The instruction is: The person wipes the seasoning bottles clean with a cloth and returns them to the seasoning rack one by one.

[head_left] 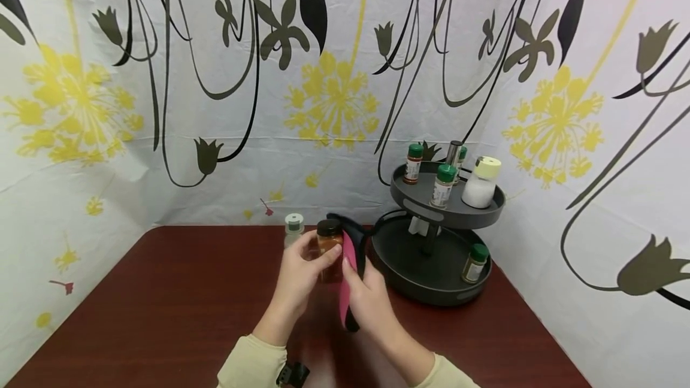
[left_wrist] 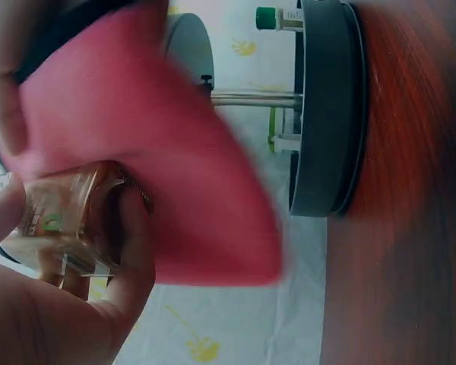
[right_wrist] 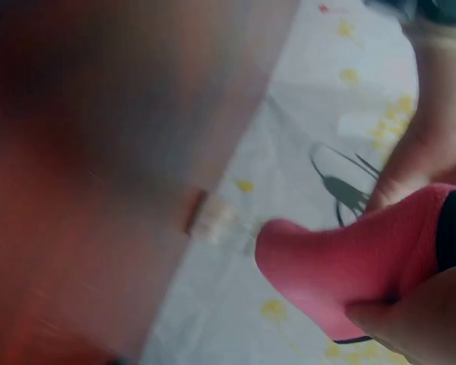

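Note:
In the head view my left hand (head_left: 293, 277) grips a squarish clear spice jar (head_left: 329, 243) with a black lid and orange-brown contents, held above the table. My right hand (head_left: 371, 301) pinches a pink cloth (head_left: 349, 253) with black edging, its thumb on the pink face. The cloth is against or very near the jar's right side. Seen from the left wrist, the cloth (left_wrist: 182, 167) spreads behind the jar (left_wrist: 61, 209), and left fingers curl round the jar. In the right wrist view the cloth (right_wrist: 349, 251) droops from the right fingers.
A dark two-tier round rack (head_left: 447, 217) stands at the right, with several green-capped spice jars and a white shaker (head_left: 480, 187) with a pale yellow cap. A clear bottle (head_left: 293, 226) with a white cap stands behind my left hand on the reddish-brown table (head_left: 178, 304).

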Demonstrator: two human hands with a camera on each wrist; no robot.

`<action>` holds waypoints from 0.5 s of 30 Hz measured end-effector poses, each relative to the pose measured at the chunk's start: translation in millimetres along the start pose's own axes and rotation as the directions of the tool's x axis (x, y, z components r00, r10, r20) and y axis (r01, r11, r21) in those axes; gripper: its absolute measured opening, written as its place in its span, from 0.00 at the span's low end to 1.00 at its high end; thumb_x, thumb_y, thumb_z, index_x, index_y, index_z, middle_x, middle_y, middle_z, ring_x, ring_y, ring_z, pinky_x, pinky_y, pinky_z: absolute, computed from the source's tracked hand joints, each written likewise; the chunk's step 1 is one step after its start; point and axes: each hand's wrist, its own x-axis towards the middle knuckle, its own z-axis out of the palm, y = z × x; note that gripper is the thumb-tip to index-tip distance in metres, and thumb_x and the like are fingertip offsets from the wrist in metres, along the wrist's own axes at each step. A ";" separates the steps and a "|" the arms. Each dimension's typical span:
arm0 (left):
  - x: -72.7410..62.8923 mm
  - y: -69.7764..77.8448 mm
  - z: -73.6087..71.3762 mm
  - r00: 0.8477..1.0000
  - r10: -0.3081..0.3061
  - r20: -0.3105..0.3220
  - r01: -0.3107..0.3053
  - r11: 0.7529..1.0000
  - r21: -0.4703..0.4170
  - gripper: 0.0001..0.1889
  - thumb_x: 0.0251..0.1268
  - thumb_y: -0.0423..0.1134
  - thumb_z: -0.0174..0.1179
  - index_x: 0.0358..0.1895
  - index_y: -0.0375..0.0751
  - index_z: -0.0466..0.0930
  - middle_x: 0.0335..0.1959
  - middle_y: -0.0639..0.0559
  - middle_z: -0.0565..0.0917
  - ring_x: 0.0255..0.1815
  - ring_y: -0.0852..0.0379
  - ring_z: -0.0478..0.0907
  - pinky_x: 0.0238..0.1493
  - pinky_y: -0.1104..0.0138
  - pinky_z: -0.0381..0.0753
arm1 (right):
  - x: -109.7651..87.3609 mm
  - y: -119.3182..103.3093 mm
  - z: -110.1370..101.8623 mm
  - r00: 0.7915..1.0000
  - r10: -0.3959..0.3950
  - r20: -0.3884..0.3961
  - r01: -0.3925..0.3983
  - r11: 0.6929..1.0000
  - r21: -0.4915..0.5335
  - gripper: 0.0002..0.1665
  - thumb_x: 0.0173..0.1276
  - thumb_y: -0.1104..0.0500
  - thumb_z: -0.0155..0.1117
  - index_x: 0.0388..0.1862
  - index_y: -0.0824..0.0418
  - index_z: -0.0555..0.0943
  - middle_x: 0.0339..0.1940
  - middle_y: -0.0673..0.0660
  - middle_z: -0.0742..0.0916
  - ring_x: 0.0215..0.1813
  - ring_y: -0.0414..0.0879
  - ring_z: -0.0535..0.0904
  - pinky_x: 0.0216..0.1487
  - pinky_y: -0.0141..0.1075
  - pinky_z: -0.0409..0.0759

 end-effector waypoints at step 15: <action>-5.5 -7.8 3.5 0.999 0.019 0.047 -0.023 0.995 0.096 0.24 0.67 0.43 0.76 0.64 0.45 0.85 0.55 0.42 0.88 0.55 0.47 0.85 0.52 0.61 0.87 | 5.4 -25.4 -14.8 0.999 0.030 -0.045 -0.028 0.999 0.046 0.23 0.88 0.49 0.50 0.72 0.58 0.76 0.63 0.59 0.86 0.62 0.49 0.82 0.66 0.45 0.80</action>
